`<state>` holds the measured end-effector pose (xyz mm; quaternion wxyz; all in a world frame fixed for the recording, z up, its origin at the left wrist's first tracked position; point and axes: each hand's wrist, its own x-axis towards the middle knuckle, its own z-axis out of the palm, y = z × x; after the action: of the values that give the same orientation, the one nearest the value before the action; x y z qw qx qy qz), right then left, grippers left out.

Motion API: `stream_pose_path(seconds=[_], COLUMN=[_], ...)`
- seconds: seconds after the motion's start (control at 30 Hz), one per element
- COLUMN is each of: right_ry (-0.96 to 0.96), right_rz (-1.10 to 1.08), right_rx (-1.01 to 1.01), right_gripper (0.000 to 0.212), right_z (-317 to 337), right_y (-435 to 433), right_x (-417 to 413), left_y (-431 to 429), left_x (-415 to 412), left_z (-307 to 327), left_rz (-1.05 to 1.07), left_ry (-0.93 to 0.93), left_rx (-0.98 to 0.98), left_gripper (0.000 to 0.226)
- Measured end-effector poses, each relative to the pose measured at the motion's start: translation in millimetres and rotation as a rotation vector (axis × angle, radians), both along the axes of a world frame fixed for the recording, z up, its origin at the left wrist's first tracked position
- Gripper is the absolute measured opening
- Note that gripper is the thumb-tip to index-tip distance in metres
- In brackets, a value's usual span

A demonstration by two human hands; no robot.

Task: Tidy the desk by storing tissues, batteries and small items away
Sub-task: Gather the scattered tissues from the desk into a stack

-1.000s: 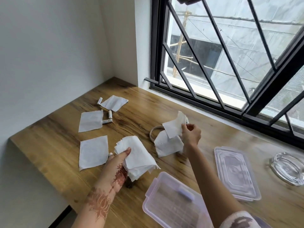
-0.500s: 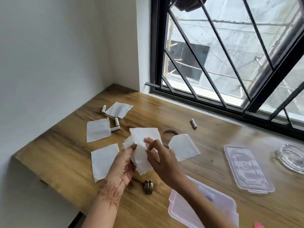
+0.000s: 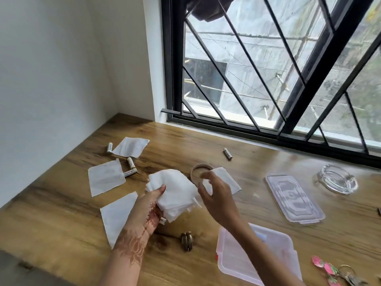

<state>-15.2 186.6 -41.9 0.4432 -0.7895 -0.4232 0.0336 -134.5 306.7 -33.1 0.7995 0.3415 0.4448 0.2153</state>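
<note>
A stack of white tissue squares (image 3: 173,193) is pinched by the left hand (image 3: 147,211); the right hand (image 3: 216,195), fingers loosely spread and empty, should be lowered flat onto the white tissue beside the wooden ring (image 3: 225,178).

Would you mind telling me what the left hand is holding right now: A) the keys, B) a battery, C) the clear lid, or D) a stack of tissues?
D: the left hand grips a stack of tissues above the desk.

"Heybright" on battery (image 3: 130,172)
</note>
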Motion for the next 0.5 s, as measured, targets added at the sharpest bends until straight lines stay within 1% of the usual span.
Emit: stream_pose_path(seconds=[0.07,0.13,0.17,0.23,0.3,0.4,0.43,0.5], right_ry=[0.008,0.050,0.068,0.092,0.126,0.260,0.320,0.453], right_rz=[-0.196,-0.360,-0.416,-0.484,-0.526,-0.531,-0.532,-0.540], right_rx=[-0.140,-0.370,-0.460,-0.548,-0.567,-0.523,-0.488,-0.369], right_gripper=[0.021,0.028,0.031,0.034,0.033,0.016,0.017,0.028], right_z=[-15.8,-32.5,-38.8,-47.6,-49.6,-46.9,-45.2,-39.2], right_y=[-6.3,-15.8,-20.1,-24.3,-21.6,-12.7,-11.5,-10.9], right_x=[35.4,68.7,80.2,93.3,98.1,96.4,94.9,92.1], left_y=[3.2,6.1,7.5,9.3,11.3,14.9,15.9,17.3], left_x=[0.2,-0.2,-1.1,-0.3,1.3,0.5,-1.3,-5.0], left_z=[-1.4,-3.2,-3.0,-0.4,2.3,4.1,3.5,1.8], left_rz=[0.009,0.035,0.043,0.046,0.057,0.041,0.011,-0.045], left_ry=[-0.017,-0.037,-0.038,-0.033,-0.016,-0.036,-0.053,-0.077], left_rx=[0.001,0.001,0.004,0.005,0.001,-0.011,-0.010,0.005], left_gripper=[0.030,0.030,0.030,0.027,0.023,0.014,0.010,0.007])
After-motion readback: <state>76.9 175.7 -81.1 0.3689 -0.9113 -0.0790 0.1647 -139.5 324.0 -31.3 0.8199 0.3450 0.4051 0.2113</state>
